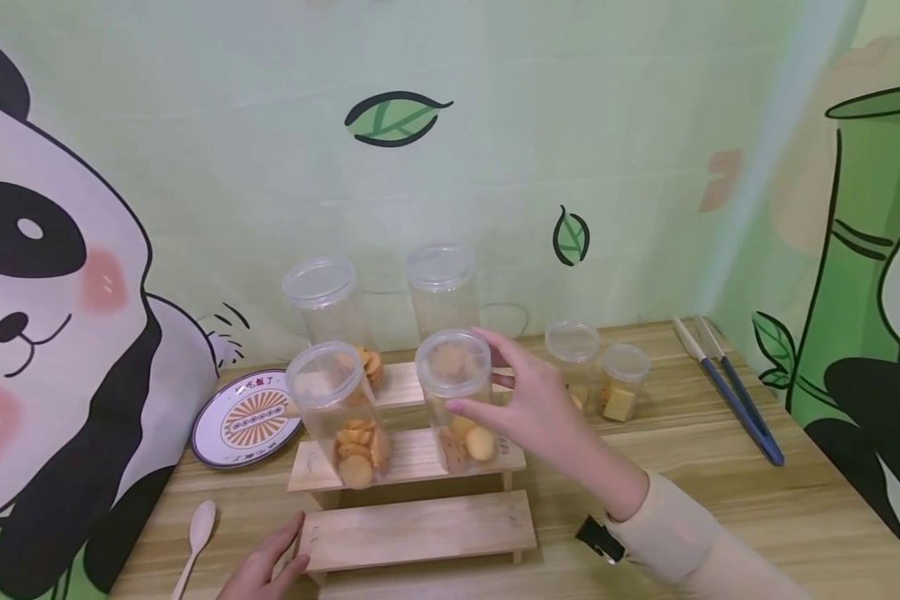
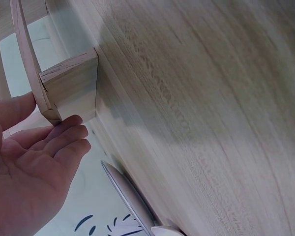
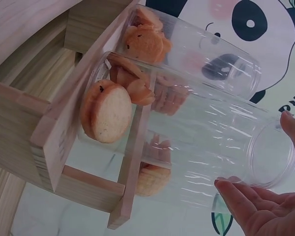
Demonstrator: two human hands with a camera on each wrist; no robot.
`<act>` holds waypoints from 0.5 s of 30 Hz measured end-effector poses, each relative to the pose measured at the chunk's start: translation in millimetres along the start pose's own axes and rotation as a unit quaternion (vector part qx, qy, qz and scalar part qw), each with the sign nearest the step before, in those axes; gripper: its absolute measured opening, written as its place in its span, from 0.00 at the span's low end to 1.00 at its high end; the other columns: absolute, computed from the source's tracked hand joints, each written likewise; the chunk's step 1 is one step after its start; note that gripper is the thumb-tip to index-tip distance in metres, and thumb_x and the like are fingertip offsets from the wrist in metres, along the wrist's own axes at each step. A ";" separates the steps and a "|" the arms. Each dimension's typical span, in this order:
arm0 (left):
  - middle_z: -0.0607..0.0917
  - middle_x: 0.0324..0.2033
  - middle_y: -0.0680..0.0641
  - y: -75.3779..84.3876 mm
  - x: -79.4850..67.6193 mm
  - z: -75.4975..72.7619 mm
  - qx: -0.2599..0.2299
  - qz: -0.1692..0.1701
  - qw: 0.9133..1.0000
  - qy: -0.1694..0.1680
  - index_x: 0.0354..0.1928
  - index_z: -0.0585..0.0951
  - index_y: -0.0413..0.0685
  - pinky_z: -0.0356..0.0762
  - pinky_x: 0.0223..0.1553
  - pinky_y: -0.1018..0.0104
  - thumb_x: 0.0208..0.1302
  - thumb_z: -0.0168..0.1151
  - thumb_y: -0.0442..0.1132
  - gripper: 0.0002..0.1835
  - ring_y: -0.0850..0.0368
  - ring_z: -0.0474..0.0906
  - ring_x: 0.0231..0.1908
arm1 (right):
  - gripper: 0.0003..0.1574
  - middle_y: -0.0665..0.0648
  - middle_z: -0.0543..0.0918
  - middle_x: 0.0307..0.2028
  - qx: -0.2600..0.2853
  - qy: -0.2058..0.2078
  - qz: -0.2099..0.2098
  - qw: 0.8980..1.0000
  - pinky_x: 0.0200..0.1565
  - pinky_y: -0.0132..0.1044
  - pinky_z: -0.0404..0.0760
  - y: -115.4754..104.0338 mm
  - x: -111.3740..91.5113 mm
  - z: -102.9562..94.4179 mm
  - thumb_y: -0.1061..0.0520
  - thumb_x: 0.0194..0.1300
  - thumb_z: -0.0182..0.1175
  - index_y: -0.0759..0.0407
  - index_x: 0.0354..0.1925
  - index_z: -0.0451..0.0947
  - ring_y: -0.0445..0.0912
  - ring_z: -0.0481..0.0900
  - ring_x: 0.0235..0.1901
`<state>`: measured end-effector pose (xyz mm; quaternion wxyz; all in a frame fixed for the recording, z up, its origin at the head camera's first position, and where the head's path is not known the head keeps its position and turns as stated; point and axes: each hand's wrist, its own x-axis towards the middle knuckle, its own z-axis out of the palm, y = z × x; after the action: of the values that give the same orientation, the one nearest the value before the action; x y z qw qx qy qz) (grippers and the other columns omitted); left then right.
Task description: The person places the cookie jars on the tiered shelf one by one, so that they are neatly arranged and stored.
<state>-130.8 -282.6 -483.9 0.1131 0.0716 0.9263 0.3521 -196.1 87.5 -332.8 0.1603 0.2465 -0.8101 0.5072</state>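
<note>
A wooden stepped stand (image 1: 420, 529) holds tall clear lidded jars of snacks. My left hand (image 1: 266, 562) pinches the left end of its lowest step; the left wrist view shows the thumb (image 2: 22, 109) on one face and fingertips at the opposite edge. My right hand (image 1: 536, 400) holds the right front jar (image 1: 453, 375) near its lid, thumb in front and fingers at the far side. That jar, with round biscuits (image 3: 108, 110) in its bottom, stands upright on the middle step. Beside it stands the left front jar (image 1: 330, 383), filled partway with orange-brown crackers.
Two more tall jars, left (image 1: 318, 292) and right (image 1: 441, 275), stand behind. Two small jars (image 1: 570, 358) (image 1: 624, 375) are to the right, with blue-handled utensils (image 1: 735, 400) farther right. A patterned plate (image 1: 251, 417) and a pale spoon (image 1: 201, 529) lie left of the stand.
</note>
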 end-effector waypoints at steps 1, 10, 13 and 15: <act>0.68 0.61 0.26 0.2 -0.1 0.0 -0.001 -0.001 1.000 0.000 0.65 0.63 0.24 0.64 0.58 0.41 0.68 0.60 0.42 0.33 0.32 0.65 0.61 | 0.51 0.57 0.80 0.52 -0.003 0.001 0.000 1.000 0.46 0.31 0.79 0.9 0.5 0.8 0.49 0.46 0.78 0.53 0.66 0.67 0.49 0.78 0.51; 0.68 0.62 0.27 -0.9 0.6 0.6 0.000 -0.001 1.000 0.002 0.65 0.63 0.24 0.65 0.58 0.42 0.67 0.60 0.42 0.33 0.34 0.66 0.61 | 0.51 0.57 0.78 0.54 -0.015 -0.003 0.022 1.000 0.46 0.34 0.80 6.1 2.6 4.2 0.41 0.48 0.75 0.49 0.67 0.66 0.51 0.79 0.52; 0.69 0.61 0.27 -1.6 0.4 0.8 0.006 0.004 1.000 0.004 0.65 0.63 0.24 0.66 0.58 0.43 0.67 0.60 0.42 0.33 0.34 0.67 0.61 | 0.52 0.55 0.76 0.56 -0.025 -0.007 0.031 0.999 0.46 0.33 0.80 6.2 3.2 4.3 0.37 0.48 0.73 0.48 0.68 0.65 0.51 0.79 0.51; 0.68 0.61 0.27 -1.9 0.0 0.8 0.008 0.008 1.000 0.004 0.65 0.63 0.24 0.66 0.58 0.43 0.68 0.60 0.42 0.33 0.34 0.67 0.61 | 0.52 0.54 0.75 0.57 -0.029 -0.007 0.030 0.999 0.46 0.33 0.80 6.2 3.7 4.2 0.36 0.48 0.73 0.48 0.68 0.65 0.51 0.79 0.51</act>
<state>-130.6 -283.5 -485.8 0.1057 0.0781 0.9290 0.3460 -202.7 85.1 -337.4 0.1464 0.2209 -0.8327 0.4862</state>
